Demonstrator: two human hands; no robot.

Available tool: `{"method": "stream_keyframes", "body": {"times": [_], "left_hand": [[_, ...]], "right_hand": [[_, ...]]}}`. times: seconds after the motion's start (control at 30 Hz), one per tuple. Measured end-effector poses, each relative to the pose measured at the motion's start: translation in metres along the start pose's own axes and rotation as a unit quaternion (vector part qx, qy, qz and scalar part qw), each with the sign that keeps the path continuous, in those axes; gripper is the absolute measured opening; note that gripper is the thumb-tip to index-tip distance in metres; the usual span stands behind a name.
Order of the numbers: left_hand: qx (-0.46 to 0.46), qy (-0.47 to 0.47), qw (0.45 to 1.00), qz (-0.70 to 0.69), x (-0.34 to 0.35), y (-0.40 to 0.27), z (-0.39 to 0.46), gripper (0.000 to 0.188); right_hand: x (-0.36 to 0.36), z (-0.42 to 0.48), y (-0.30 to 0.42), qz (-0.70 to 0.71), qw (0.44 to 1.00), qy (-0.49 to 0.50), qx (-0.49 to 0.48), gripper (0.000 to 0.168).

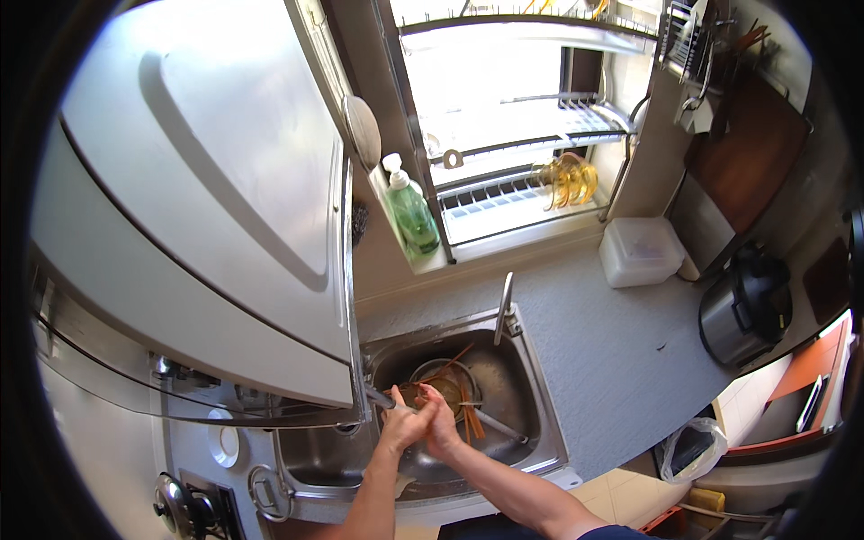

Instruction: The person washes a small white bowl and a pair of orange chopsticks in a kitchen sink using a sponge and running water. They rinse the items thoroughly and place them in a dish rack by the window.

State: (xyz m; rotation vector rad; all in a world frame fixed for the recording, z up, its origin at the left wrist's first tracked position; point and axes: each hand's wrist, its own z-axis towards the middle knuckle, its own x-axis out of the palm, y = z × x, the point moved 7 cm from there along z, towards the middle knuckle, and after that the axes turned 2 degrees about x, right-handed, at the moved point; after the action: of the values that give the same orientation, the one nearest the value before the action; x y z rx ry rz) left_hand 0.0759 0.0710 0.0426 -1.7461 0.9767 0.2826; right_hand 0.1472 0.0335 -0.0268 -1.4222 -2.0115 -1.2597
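Observation:
Both hands are close together over the right basin of a stainless steel sink (548,412). My left hand (403,426) is closed around a long utensil with a dark grey handle (379,397), which points up to the left. My right hand (440,420) is curled against the left one; whether it also grips the utensil is hidden. Beneath them in the basin lies a round metal pot or bowl (476,386). Brown wooden chopsticks (457,358) lean across it, and more wooden sticks (474,422) lie beside it. A metal handle (503,426) extends towards the basin's right side.
The faucet (504,307) rises behind the basin. A cabinet (223,202) overhangs at left. A green soap bottle (410,212) stands on a ledge beside the dish rack (499,187). At right are a plastic container (641,251), an electric cooker (742,310) and a lined bin (695,449).

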Motion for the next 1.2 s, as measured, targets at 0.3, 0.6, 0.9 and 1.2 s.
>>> {"method": "stream_keyframes", "body": {"times": [0.3,0.6,0.9,1.2], "left_hand": [[-0.035,0.075,0.644,-0.761,0.025,0.038,-0.039,0.054],[-0.049,0.077,0.663,-0.743,0.051,0.029,0.019,0.045],[0.261,-0.317,0.912,0.013,-0.002,0.002,-0.043,0.039],[0.243,-0.22,0.943,-0.054,0.009,-0.039,-0.018,0.022]], "right_hand": [[0.08,-0.013,0.031,-0.644,0.665,0.35,-0.141,0.034],[0.022,-0.01,0.083,-0.501,0.813,0.1,-0.278,0.041],[0.04,0.002,-0.016,0.023,0.958,0.1,0.268,0.029],[-0.013,0.045,0.004,-0.003,0.994,0.105,0.031,0.032]]}}
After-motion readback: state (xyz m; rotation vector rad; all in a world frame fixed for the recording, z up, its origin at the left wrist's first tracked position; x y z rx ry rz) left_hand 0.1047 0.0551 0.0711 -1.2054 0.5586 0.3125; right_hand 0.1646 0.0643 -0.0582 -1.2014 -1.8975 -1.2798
